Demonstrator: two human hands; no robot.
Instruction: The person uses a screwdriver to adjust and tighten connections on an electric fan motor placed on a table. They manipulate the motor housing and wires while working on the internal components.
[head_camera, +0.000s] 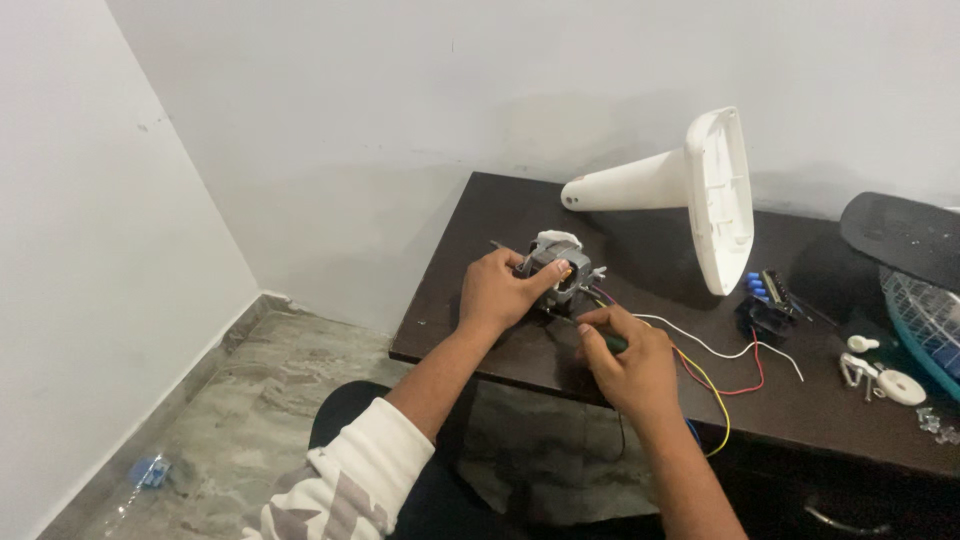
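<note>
A small grey electric fan motor (562, 262) with a white plastic part on top sits near the left front of the dark brown table (470, 330). My left hand (497, 290) grips its left side, thumb across the metal body. My right hand (628, 360) is closed around a screwdriver with a dark green handle (612, 342), its tip pointing at the motor's lower right. Coloured wires (712, 380), white, red, yellow and purple, trail from the motor across the table to the right.
A white cone-shaped fan stand (690, 185) lies on its side at the back. A black switch block with blue buttons (765, 300), white plastic knobs and screws (880, 375), a teal fan grille (925, 320) and a black piece (900, 235) lie at right. Walls stand behind and to the left.
</note>
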